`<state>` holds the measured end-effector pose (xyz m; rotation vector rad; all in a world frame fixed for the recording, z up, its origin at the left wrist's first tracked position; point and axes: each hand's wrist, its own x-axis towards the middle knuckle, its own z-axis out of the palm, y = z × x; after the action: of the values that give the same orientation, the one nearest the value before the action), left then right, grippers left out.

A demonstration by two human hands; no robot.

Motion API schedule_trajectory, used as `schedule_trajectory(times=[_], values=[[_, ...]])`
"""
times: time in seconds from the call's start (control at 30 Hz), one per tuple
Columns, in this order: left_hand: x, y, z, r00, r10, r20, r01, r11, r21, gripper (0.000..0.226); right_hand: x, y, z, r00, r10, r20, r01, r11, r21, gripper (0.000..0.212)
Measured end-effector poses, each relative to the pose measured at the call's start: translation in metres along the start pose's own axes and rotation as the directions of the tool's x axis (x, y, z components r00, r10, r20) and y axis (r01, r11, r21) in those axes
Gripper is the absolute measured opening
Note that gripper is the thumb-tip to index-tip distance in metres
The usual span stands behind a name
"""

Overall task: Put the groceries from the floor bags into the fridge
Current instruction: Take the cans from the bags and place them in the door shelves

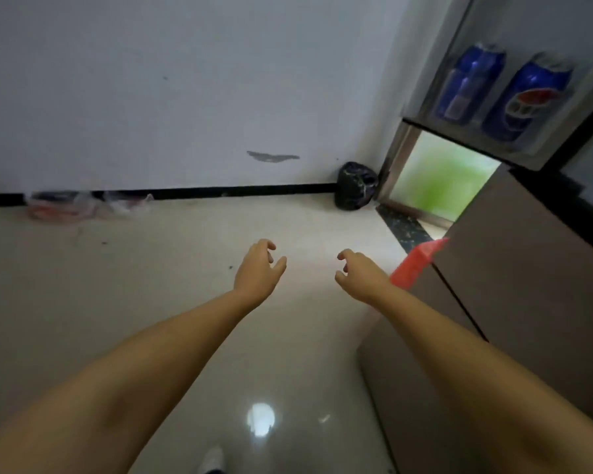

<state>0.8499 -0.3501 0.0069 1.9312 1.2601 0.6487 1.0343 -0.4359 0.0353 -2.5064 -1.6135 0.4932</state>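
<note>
Both my arms reach out over the floor point(151, 268); my left hand point(259, 268) and right hand point(358, 273) have loosely curled fingers holding nothing. The clear grocery bags point(83, 205) lie against the wall, well apart. Two blue cola cans point(500, 90) stand in the fridge door point(425, 107) shelf.

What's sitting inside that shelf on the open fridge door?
Two blue soda cans stand side by side in the door shelf, one on the left and one on the right, seen through its clear front. Their bases and anything behind them are hidden.
</note>
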Motion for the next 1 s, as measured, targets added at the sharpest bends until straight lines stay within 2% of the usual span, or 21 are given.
schedule_trajectory(times=[0.17, 0.43, 0.67, 0.83, 1.0], values=[[-0.025, -0.11, -0.09, 0.977, -0.201, -0.067, 0.207, 0.972, 0.115, 0.016, 0.021, -0.111, 0.07, 0.976, -0.169, 0.136, 0.18, 0.981, -0.069, 0.043], [-0.056, -0.253, -0.245, 0.894, -0.406, -0.19, 0.43, 0.897, 0.103, 0.013, 0.055, -0.31, 0.142, 0.91, -0.31, 0.275, 0.354, 0.926, -0.128, 0.043], [-0.036, -0.333, -0.357, 0.842, -0.462, -0.277, 0.507, 0.855, 0.114, 0.008, 0.084, -0.44, 0.178, 0.855, -0.403, 0.326, 0.466, 0.872, -0.147, 0.037], [0.01, -0.367, -0.387, 0.839, -0.466, -0.282, 0.509, 0.855, 0.1, 0.016, 0.141, -0.485, 0.191, 0.847, -0.388, 0.363, 0.464, 0.873, -0.15, 0.032], [0.097, -0.405, -0.416, 0.844, -0.461, -0.274, 0.504, 0.856, 0.113, 0.019, 0.239, -0.536, 0.193, 0.849, -0.38, 0.367, 0.46, 0.873, -0.161, 0.034]])
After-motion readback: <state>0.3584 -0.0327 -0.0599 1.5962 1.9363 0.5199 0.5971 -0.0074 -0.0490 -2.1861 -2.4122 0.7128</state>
